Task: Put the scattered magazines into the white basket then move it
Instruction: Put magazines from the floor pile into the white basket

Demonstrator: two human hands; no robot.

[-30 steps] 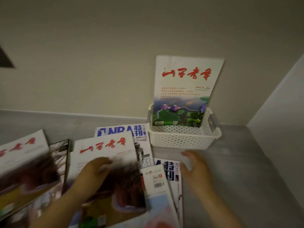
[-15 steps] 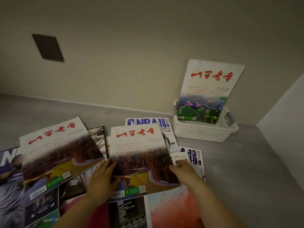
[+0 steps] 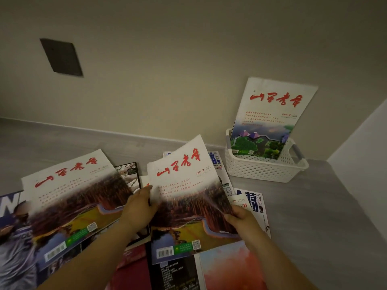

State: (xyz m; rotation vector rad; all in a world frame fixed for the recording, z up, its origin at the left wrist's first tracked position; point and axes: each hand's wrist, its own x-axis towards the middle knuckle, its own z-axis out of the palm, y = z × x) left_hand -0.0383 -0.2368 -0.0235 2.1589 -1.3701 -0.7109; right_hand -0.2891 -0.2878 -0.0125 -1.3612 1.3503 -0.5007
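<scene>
A white-topped magazine with red script and a brown-and-yellow field picture (image 3: 186, 197) is lifted off the pile, its far end tilted up. My left hand (image 3: 139, 208) grips its left edge and my right hand (image 3: 240, 216) grips its right edge. The white perforated basket (image 3: 261, 170) stands on the floor by the wall at the right, with one magazine (image 3: 270, 116) standing upright in it and leaning on the wall. A matching field-cover magazine (image 3: 75, 197) lies to the left among several scattered magazines.
Blue-lettered magazines (image 3: 253, 201) lie between the held one and the basket, and a red-covered one (image 3: 228, 266) lies near me. A dark plate (image 3: 61, 57) is set in the wall. A white panel (image 3: 364, 155) closes off the right side. Grey floor (image 3: 314, 216) stretches in front of the basket.
Both hands have taken hold of the field-cover magazine's side edges and raised it from the pile, tipping its far end up. The view shifted slightly.
</scene>
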